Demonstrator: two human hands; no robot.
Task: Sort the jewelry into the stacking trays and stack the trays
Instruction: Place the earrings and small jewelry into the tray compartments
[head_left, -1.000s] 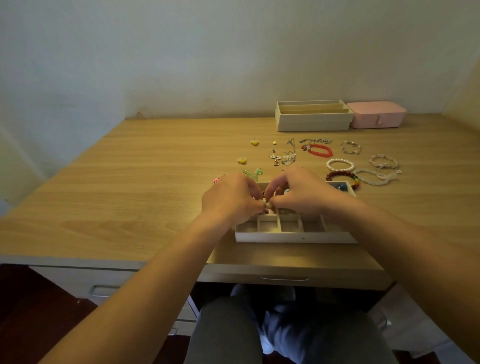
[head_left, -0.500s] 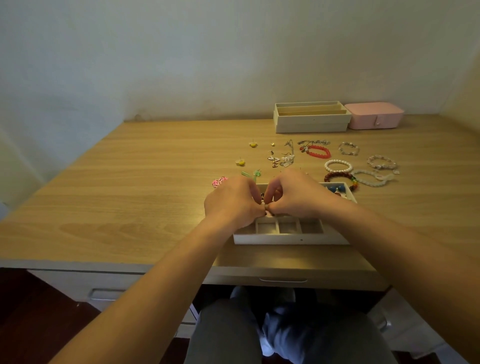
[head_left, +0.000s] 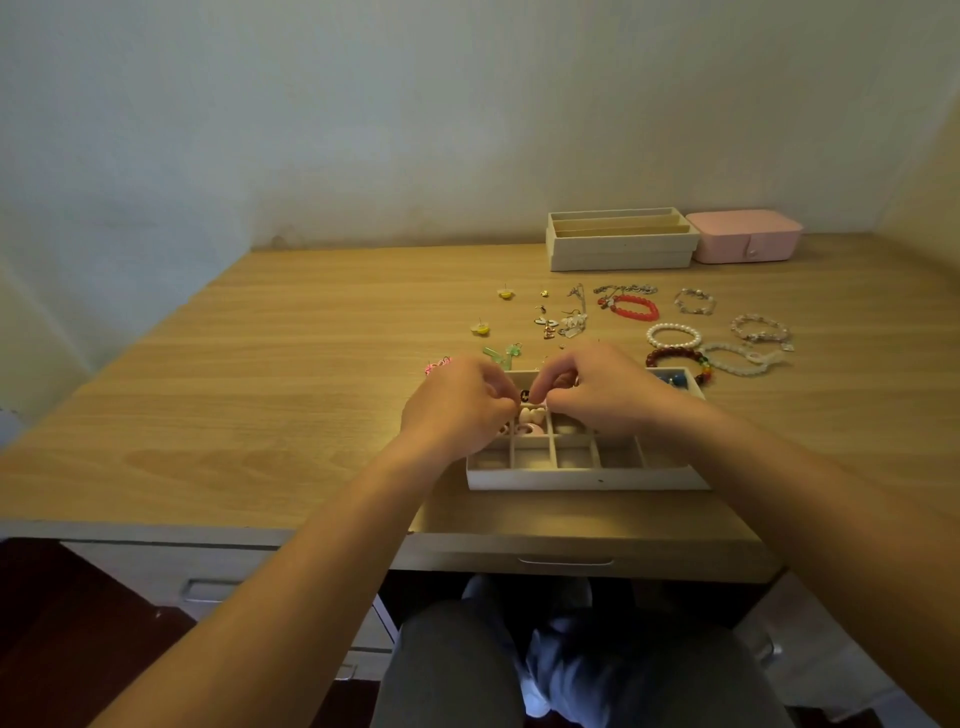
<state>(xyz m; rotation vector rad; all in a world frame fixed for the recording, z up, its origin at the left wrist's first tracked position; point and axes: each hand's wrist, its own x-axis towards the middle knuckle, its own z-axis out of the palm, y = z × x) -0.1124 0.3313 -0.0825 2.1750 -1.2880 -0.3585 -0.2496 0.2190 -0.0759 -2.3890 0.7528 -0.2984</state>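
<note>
Left hand and right hand: centre frame, fingers curled, tips nearly meeting over a small dark piece; I cannot tell whether either pinches it. Divided tray: beneath them on the worktop, set close, I judge, so pieces drop straight into cells. Bracelets: unsorted, right of centre.

The left grip and right grip hover over the tray, at its far left, fingers curled, fingertips almost meeting.
</note>
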